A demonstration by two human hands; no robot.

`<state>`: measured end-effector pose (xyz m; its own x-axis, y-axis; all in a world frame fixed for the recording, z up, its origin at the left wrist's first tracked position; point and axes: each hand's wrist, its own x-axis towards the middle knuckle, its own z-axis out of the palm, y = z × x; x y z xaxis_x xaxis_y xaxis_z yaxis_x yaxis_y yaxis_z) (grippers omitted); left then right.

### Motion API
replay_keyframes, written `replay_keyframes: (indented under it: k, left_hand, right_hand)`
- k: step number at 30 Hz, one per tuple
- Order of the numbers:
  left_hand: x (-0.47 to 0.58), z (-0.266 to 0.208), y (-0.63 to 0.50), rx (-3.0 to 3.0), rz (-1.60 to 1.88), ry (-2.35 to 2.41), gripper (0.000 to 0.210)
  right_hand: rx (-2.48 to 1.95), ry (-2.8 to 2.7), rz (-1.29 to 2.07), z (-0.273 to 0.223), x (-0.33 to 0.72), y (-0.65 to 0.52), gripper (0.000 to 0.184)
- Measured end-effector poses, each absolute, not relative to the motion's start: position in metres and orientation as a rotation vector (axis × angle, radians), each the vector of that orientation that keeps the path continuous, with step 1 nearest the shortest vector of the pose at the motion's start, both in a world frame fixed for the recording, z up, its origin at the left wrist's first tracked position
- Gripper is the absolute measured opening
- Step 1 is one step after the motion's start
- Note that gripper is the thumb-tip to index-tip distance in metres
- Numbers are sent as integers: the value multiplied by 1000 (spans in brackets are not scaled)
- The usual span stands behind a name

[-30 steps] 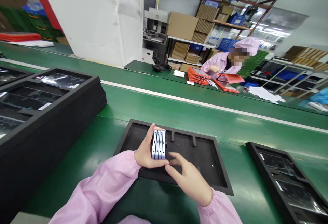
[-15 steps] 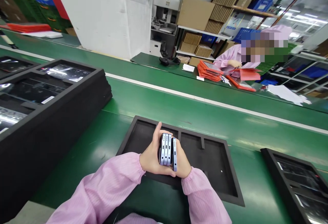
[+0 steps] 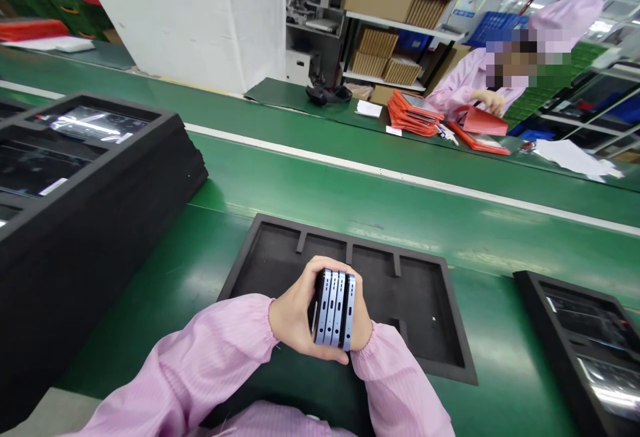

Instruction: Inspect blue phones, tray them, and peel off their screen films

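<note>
Several smartphones point(image 3: 331, 310) with pale blue metal edges stand side by side between my hands, their port ends facing me. My left hand point(image 3: 293, 316) is closed round the stack from the left, its thumb running beneath the near ends. On the other side my right hand point(image 3: 361, 320) presses against the rightmost phone, which leans slightly apart from the others; most of its fingers are hidden behind the phones. Under my hands lies a shallow black foam tray point(image 3: 460, 354) with small dividers and bare compartments.
A tall stack of black foam trays point(image 3: 115, 210) holding dark glossy devices stands at left. Another loaded foam tray point(image 3: 550, 344) lies at right. Across the green conveyor point(image 3: 400, 207), a co-worker point(image 3: 465, 84) handles red pouches point(image 3: 413, 114) near a white paper point(image 3: 369, 108).
The rightmost phone now sits closer to the others, and my left fingers have folded over the far side of the stack. The camera view has tilted down. The co-worker's red pouch has moved.
</note>
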<state>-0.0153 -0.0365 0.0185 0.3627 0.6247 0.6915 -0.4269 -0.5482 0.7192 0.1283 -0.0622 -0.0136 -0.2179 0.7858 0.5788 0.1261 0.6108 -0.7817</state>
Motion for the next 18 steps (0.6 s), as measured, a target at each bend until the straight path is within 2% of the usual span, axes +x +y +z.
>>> replay_keyframes:
  k: [3, 7, 18]
  left_hand:
    - [-17, 21, -39, 1730, 1294, 247, 108]
    - [-15, 24, -40, 1735, 1326, 247, 94]
    - [-15, 21, -45, 1735, 1360, 275, 92]
  right_hand:
    - [-770, -1685, 713, -15, 129, -63, 91]
    - [-790, -1725, 642, -16, 130, -63, 88]
    - [-852, -1765, 614, -25, 133, -66, 89]
